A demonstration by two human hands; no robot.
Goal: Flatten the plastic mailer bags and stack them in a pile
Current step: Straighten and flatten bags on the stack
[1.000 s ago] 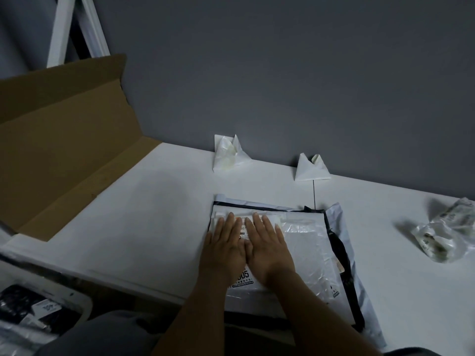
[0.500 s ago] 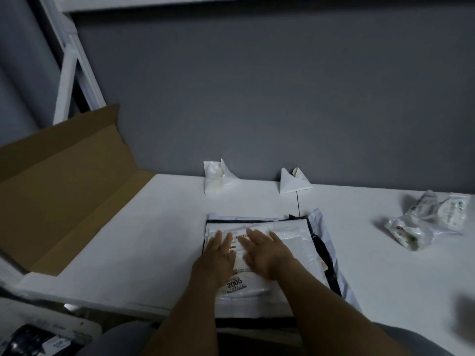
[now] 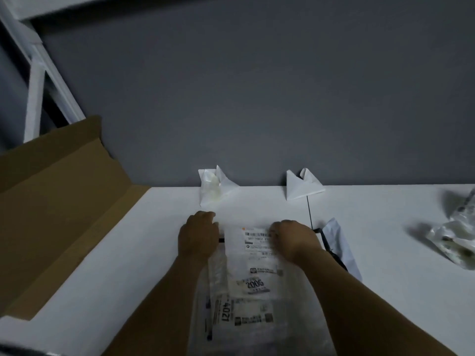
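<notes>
Top mailer bag (image 3: 257,273): translucent, printed labels showing, lies on the pile near the front edge of the white table (image 3: 128,253), roughly midway along it. Long axis runs front edge to back edge, i.e. straight away from the person. Its near end overhangs or reaches the front edge; cannot tell which, as the frame crops it.

Left hand (image 3: 198,237): at the bag's far-left corner, fingers curled down over the bag's edge. Whether it pinches the plastic or only presses on it cannot be told.

Right hand (image 3: 293,240): at the far-right part of the bag, over the address label, fingers bent and pressing or gripping; also not resolvable. Both hands sit at the same far end, one on each side of the long axis, equally near.

Below the top bag, a grey-white mailer (image 3: 336,242) with a dark strip sticks out to the right, toward the right edge.

Judgement: the next stroke should run along the long axis, from the far end toward the front edge, or spread outward across it.

Still loose: crumpled bag (image 3: 452,242) near the right edge, well apart from the pile, closer to the right hand. Two folded white pieces (image 3: 300,186) stand at the back edge. Cardboard box (image 3: 51,201) along the left edge.
</notes>
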